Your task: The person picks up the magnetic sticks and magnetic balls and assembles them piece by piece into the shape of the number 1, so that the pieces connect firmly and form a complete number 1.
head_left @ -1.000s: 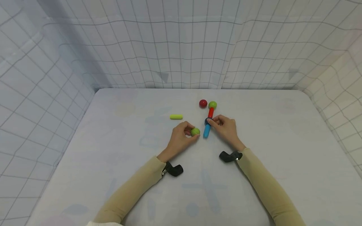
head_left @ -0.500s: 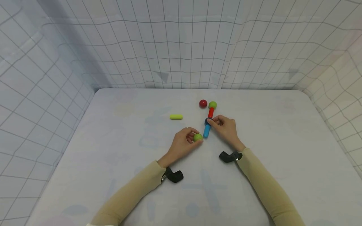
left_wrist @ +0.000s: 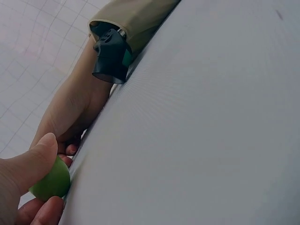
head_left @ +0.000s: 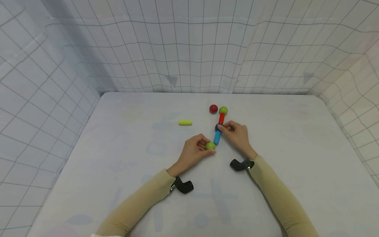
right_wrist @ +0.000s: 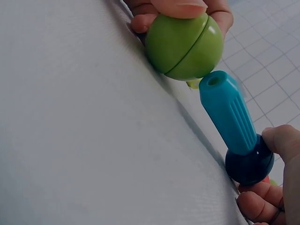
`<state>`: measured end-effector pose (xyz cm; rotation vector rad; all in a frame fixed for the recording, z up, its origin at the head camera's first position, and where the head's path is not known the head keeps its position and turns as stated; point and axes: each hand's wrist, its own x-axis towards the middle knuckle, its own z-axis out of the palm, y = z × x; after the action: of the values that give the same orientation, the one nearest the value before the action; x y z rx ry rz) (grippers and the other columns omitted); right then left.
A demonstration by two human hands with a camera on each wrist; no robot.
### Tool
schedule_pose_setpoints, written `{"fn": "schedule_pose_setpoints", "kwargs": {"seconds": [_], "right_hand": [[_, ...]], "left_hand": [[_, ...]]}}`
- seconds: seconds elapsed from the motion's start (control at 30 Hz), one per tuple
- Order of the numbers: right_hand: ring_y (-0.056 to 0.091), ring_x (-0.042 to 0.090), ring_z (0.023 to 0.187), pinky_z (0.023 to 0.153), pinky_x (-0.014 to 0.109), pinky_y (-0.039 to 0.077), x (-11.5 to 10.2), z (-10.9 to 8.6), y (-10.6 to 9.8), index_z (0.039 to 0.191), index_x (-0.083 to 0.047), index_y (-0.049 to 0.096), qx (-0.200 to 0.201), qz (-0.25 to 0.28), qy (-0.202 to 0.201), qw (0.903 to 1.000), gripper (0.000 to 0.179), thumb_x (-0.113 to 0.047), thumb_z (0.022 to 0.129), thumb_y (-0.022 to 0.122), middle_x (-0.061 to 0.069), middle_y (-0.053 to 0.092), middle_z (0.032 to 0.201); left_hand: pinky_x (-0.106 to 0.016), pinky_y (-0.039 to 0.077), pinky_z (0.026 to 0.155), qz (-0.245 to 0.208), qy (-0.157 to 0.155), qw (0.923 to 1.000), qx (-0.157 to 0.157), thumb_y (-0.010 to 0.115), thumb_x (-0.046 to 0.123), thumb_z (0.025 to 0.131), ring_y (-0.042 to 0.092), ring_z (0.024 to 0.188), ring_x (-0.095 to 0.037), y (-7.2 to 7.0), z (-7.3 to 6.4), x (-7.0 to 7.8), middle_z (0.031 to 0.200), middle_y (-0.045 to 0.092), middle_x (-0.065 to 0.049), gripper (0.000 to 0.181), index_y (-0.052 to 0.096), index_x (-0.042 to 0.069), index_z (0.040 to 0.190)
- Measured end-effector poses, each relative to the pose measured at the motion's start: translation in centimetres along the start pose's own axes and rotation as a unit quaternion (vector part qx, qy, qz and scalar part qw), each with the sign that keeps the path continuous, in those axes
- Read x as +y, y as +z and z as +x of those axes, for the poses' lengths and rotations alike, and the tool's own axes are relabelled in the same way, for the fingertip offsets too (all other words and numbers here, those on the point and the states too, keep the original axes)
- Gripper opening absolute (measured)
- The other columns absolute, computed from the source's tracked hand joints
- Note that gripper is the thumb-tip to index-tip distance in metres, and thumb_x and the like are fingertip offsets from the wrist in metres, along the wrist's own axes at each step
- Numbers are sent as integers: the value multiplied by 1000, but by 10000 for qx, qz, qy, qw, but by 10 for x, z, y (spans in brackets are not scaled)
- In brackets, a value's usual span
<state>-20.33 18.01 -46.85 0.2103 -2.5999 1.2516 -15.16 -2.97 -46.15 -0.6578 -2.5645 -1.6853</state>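
My left hand (head_left: 193, 150) pinches a green ball (right_wrist: 183, 49) with a seam line around it, between thumb and fingers. The ball is close to the free end of a blue rod (right_wrist: 227, 112), which has a hole in its tip; whether they touch I cannot tell. On the other end of this rod sits a dark blue ball (right_wrist: 250, 159), pinched by my right hand (head_left: 238, 136). From the dark blue ball a red rod (head_left: 221, 118) runs away to a second green ball (head_left: 223, 110), all in one line on the table.
A loose red ball (head_left: 213, 108) lies just left of the far green ball. Further left is a short yellow-green rod (head_left: 185, 122). The white table (head_left: 133, 197) ends at a gridded white curtain (head_left: 189, 49). Each wrist carries a black camera mount (head_left: 242, 165).
My left hand has brought its green ball nearer to me and rightward, close to the blue rod's near end. The right hand stays in place on the dark blue ball.
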Motion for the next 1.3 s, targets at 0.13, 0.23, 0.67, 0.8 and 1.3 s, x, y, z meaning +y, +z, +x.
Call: {"fn": "schedule_pose_setpoints", "kwargs": {"seconds": [0.13, 0.23, 0.67, 0.8, 1.3], "right_hand": [[45, 16, 57, 53, 28, 29, 0, -1, -1, 83, -9, 69, -9, 40, 22, 10000, 29, -37, 86, 70, -1, 57, 64], [46, 17, 58, 53, 29, 29, 0, -1, -1, 84, -9, 69, -34, 47, 66, 10000, 29, -38, 86, 70, -1, 57, 64], [45, 18, 58, 56, 31, 29, 0, -1, -2, 83, -9, 68, -58, 60, 84, 9999, 31, -39, 86, 69, 0, 57, 64], [45, 18, 58, 56, 30, 29, -1, -1, -3, 83, -8, 68, -43, 67, 64, 9999, 30, -38, 86, 69, 0, 57, 64], [45, 18, 61, 56, 30, 29, 2, 0, -2, 86, -9, 68, -75, 142, 241, 9996, 32, -41, 87, 68, 1, 57, 65]], "left_hand": [[-24, 50, 63, 4, 80, 10000, 51, 84, 22, 73, 59, 70, -8, 2, 0, -1, 83, 62, 2, 30, 65, 10, 93], [-23, 50, 63, -7, 100, 9999, 69, 84, 23, 73, 59, 70, -7, 5, 0, -1, 83, 62, 2, 31, 64, 10, 92], [-23, 51, 63, 19, 197, 9997, 123, 85, 21, 72, 58, 70, -7, 8, -1, 1, 83, 60, 1, 32, 61, 10, 91], [-24, 51, 64, -13, 181, 9998, 116, 85, 20, 72, 58, 70, -7, 9, 0, 2, 84, 59, 0, 32, 61, 9, 91], [-21, 51, 66, -71, 287, 9995, 53, 82, 15, 76, 60, 73, -7, 11, 0, -4, 89, 60, -2, 32, 64, 6, 101]]}}
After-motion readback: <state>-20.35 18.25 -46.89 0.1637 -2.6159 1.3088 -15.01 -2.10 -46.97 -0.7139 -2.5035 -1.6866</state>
